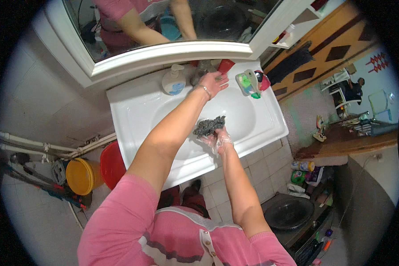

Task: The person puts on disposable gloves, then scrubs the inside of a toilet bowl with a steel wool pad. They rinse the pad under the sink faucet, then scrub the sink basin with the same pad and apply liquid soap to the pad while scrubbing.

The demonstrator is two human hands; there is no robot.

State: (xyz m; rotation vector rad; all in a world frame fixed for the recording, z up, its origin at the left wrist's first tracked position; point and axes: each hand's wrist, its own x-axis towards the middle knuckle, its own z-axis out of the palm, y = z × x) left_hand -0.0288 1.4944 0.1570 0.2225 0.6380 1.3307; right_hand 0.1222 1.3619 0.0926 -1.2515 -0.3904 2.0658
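My left hand (214,85), with a bracelet at the wrist, reaches over the back rim of the white washbasin (136,113). Its fingers are spread beside the metal faucet (201,71); whether they touch the faucet's handle is hard to see. Low over the bowl, my right hand (221,139) holds a crumpled dark grey speckled cloth or scouring pad (208,127). A whitish, shiny film covers this hand, either suds or thin clear plastic. A white pump bottle (173,81) stands on the rim left of the faucet.
On the basin's right corner sits a soap tray with small items (247,83). A framed mirror (186,26) hangs above. Red (112,164) and yellow (81,176) buckets stand at the left. Right lies a black basin (289,212). A person (355,89) sits beyond the doorway.
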